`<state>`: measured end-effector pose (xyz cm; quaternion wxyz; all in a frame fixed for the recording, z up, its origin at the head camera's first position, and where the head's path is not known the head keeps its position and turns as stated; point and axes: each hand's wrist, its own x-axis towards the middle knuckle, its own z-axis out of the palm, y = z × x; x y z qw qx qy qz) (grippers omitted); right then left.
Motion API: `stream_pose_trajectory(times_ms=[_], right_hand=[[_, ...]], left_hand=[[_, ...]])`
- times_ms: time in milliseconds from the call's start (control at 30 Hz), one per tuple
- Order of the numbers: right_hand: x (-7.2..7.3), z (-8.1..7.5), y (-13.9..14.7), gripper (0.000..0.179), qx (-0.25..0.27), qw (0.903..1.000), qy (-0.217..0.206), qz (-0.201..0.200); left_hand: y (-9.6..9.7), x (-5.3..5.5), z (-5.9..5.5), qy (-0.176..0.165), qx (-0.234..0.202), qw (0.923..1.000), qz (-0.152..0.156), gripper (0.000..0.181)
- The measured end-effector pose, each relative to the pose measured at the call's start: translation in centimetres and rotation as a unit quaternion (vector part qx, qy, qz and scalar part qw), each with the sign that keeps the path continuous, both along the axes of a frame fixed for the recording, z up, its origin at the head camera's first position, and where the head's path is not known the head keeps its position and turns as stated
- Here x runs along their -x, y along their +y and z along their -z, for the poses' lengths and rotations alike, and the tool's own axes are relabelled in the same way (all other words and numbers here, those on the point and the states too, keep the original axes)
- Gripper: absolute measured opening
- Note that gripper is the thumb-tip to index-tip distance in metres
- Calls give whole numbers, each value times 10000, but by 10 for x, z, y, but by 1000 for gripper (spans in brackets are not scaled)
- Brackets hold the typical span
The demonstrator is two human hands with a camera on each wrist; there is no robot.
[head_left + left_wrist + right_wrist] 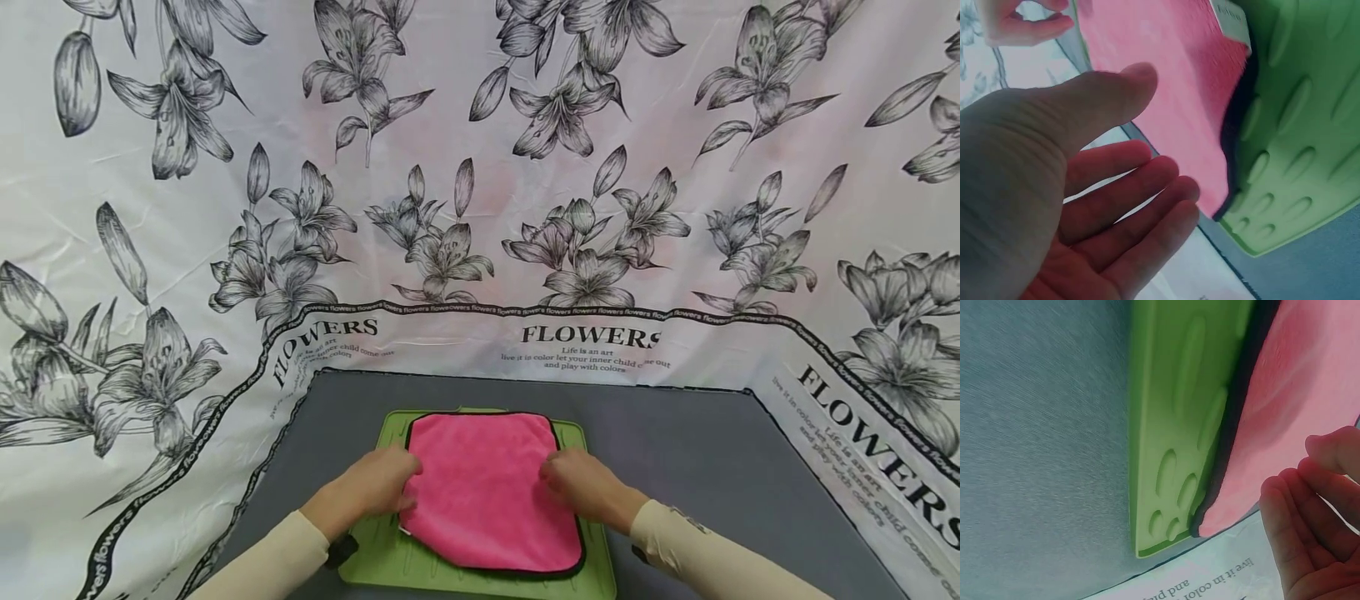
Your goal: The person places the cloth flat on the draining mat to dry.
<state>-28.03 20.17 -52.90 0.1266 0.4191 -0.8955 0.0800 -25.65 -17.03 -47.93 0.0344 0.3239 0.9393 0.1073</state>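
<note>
A pink cloth (483, 492) with a dark edging lies spread on a green tray (372, 554) with raised oval ridges. My left hand (378, 481) hovers at the cloth's left edge. In the left wrist view its fingers are relaxed and the thumb stands apart, with nothing between them. Over the right part of the cloth is my right hand (588, 487). Its fingers are slightly bent, the thumb near the fingertips, and no cloth shows between them in the right wrist view. A small white label (1231, 22) sits on the cloth's edge.
The tray rests on a dark grey surface (697, 467) that extends to both sides. White flower-printed fabric (465, 342) with black lettering stands behind and along the sides.
</note>
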Motion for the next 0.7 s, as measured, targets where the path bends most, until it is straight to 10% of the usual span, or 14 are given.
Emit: stream_pose_trajectory(times_ms=[167, 400, 567, 700], right_hand=[[-18, -8, 4, 8, -146, 9993, -344, 71], [-42, -14, 4, 12, -203, 9969, -765, -49], [-57, -10, 1, 20, -142, 9949, -831, -550], [-66, 1, 0, 26, -221, 9953, -755, -566]], left_hand=[[2, -12, -7, -119, -26, 9991, 407, 11], [11, -28, -12, -230, 195, 9952, 928, 46], [14, -32, 0, -707, 426, 9924, 915, 33], [15, -33, 15, -439, 397, 9937, 951, 31]])
